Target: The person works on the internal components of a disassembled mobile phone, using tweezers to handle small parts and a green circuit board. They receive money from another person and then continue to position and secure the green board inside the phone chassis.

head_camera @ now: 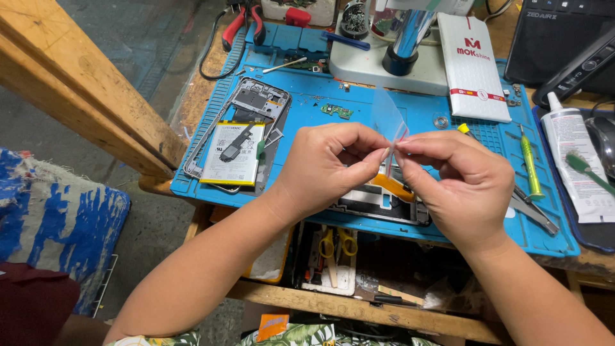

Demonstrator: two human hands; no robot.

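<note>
Both hands, left hand (pixel 327 163) and right hand (pixel 464 182), pinch clear film (pixel 389 118) | peel slowly, evenly | above blue mat (pixel 359 102), open phone (pixel 240 138).

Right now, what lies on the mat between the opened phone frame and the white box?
In the head view, a small green circuit board lies between the phone frame and the white box.

Clear film strip (pixel 389 118): thin, transparent, roughly rectangular, with a red edge along its lower right side. Stands nearly upright, tilted slightly left, above the blue mat. Lower end pinched from both sides between fingertips of the left hand (pixel 328 165) and the right hand (pixel 462 186). Upper part is free and see-through, mat visible behind it. Slight curl at top edge.
</note>
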